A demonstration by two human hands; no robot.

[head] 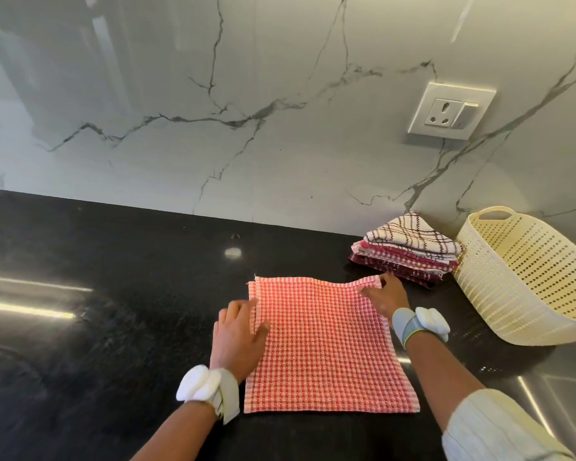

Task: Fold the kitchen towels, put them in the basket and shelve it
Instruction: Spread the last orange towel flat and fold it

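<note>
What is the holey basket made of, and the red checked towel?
The basket looks like cream moulded plastic: smooth, stiff walls with neat rows of holes. The red checked towel looks like woven cotton, matte and bumpy like a waffle, though the fibre is a guess.

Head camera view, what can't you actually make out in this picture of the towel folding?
- Basket: right side cut off by the frame edge; its wall hides the inside, so contents unknown.
- Folded towel stack: layers overlap, count unclear.
- Right hand: fingertips at the red checked towel far corner, grip unclear.
- Shelf: out of view.
</note>
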